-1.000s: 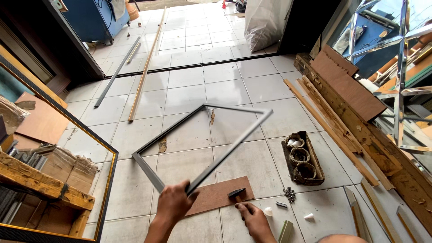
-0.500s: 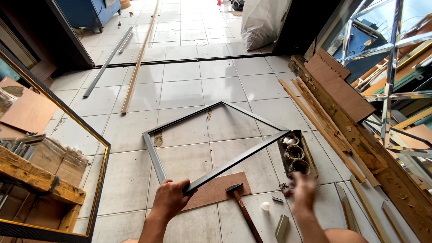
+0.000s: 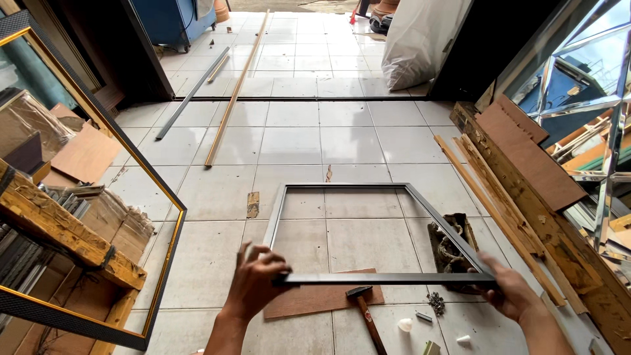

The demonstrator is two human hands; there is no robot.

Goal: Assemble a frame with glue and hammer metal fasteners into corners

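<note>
Square grey metal frame (image 3: 368,236) sits dead center, held up over the tiled floor (image 3: 309,144). Left hand (image 3: 257,284) clamps its 7 o'clock corner, right hand (image 3: 513,292) clamps the 5 o'clock one. Hammer (image 3: 365,312) lies at 6.

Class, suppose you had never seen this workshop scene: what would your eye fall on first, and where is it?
First, the rectangular metal frame at centre, held over the tiled floor with the left hand and right hand gripping its near corners. Under it lie a hammer and a brown board; a large gold-edged mirror leans at left.
</note>
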